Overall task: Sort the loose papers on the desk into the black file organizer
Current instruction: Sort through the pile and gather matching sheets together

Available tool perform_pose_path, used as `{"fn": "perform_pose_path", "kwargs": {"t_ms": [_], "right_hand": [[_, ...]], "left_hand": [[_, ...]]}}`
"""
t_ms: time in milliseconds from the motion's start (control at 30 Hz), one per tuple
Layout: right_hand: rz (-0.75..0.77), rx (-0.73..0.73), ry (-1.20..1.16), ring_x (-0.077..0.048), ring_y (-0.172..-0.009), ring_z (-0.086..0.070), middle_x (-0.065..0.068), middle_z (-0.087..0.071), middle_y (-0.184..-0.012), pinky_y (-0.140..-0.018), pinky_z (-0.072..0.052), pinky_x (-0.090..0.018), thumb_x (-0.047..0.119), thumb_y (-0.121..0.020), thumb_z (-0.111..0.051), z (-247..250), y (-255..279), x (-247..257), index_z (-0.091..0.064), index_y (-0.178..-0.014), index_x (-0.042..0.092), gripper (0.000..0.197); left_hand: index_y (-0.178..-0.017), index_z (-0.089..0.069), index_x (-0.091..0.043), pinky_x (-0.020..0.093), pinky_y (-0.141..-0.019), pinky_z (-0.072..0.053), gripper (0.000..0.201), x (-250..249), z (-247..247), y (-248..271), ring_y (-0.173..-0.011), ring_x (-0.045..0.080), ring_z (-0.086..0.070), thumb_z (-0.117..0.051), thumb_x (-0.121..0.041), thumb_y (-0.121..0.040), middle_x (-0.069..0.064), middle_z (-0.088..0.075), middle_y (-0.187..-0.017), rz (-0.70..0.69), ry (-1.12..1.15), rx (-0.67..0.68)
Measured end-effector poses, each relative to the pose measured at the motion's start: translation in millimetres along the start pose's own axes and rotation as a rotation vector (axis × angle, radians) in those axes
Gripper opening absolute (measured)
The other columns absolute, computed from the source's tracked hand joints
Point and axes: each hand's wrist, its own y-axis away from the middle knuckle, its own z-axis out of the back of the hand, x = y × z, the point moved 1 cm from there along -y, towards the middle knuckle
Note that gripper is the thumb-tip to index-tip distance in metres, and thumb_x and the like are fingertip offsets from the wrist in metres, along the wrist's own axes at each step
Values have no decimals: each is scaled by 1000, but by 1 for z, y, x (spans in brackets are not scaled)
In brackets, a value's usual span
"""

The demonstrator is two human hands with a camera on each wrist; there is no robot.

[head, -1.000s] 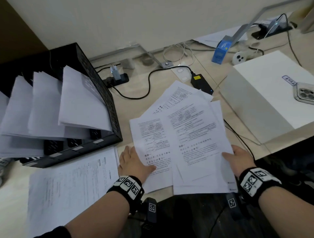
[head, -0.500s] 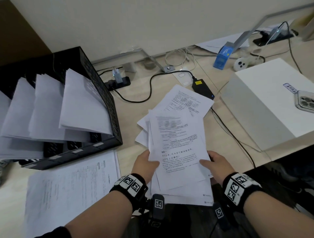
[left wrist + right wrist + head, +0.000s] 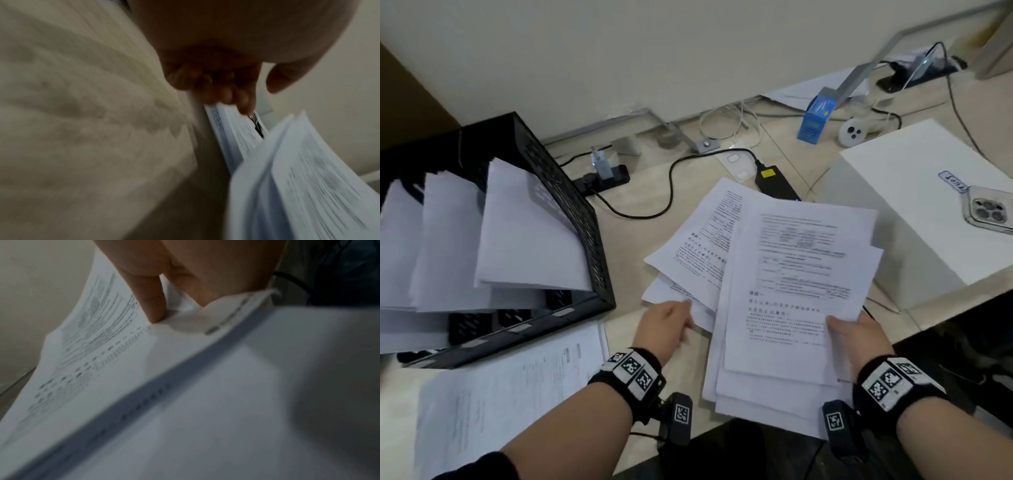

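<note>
The black file organizer (image 3: 575, 219) stands at the left of the desk, with white sheets leaning in its slots. In the middle, my right hand (image 3: 849, 325) pinches the right edge of a printed paper stack (image 3: 791, 308), thumb on top. The right wrist view shows the right hand (image 3: 164, 311) pinching the paper stack (image 3: 123, 361). My left hand (image 3: 671, 325) holds the near corner of the other loose sheets (image 3: 688, 253), which fan out to the left underneath. In the blurred left wrist view, the left hand (image 3: 226, 91) has its fingers curled at the edge of those sheets (image 3: 232, 134).
Another printed sheet (image 3: 517, 387) lies flat in front of the organizer. A white box (image 3: 914, 219) with a phone (image 3: 989, 212) on it stands to the right. A black power adapter (image 3: 774, 181), a cable (image 3: 671, 185), a power strip (image 3: 606, 178) and a blue carton (image 3: 815, 120) lie behind.
The papers, gathered between both hands half a second ago, have split. My right hand has carried the top stack to the right, while my left hand stays on the lower sheets at the left.
</note>
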Motion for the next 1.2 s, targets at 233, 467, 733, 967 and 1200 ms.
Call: {"fn": "perform_pose_path", "kwargs": {"t_ms": [233,467,733,967,1200], "right_hand": [[8,-92,-120,-27,-99,-65,-10,-69,-115,-90,-48,-32,-3,-94,-59,4,-6,14,-65,-120,3,27],[17,-115,-88,-27,-105,-70,2,-76,-103,-108,-46,-47,22,-72,-68,3,-27,-3,-71,-92,16,21],[-1,-183,22,-24,-95,-59,-9,-63,-99,-92,-53,-39,13,-92,-66,-4,-11,21,-64,-107,8,16],[-32,-267,411,-30,-104,-65,-7,-72,-98,-82,-44,-20,8,-75,-51,-4,-12,11,-60,-86,15,17],[-33,-313,262,-44,-114,-62,-30,-65,-120,-91,-49,-41,12,-95,-62,-8,-2,25,-63,-120,-5,30]], "left_hand": [[-108,-61,-18,23,-64,-39,15,-17,40,-58,-85,19,-60,-57,-25,-96,0,-65,-99,-13,-173,-431],[-154,-22,-31,33,-86,-47,73,-25,33,-89,-91,25,-63,-62,-38,-93,2,-64,-105,126,-222,-222],[-97,-70,-23,26,-81,-47,8,-23,31,-84,-92,20,-66,-65,-17,-93,-5,-69,-96,28,-101,-280],[-95,-79,-25,27,-94,-49,15,-22,-8,-34,-98,7,-63,-66,-19,-91,-13,-74,-99,-441,-510,69],[-110,-63,-33,27,-83,-52,25,-22,-16,-16,-84,4,-61,-61,-20,-88,-19,-64,-89,-447,-483,196]]}}
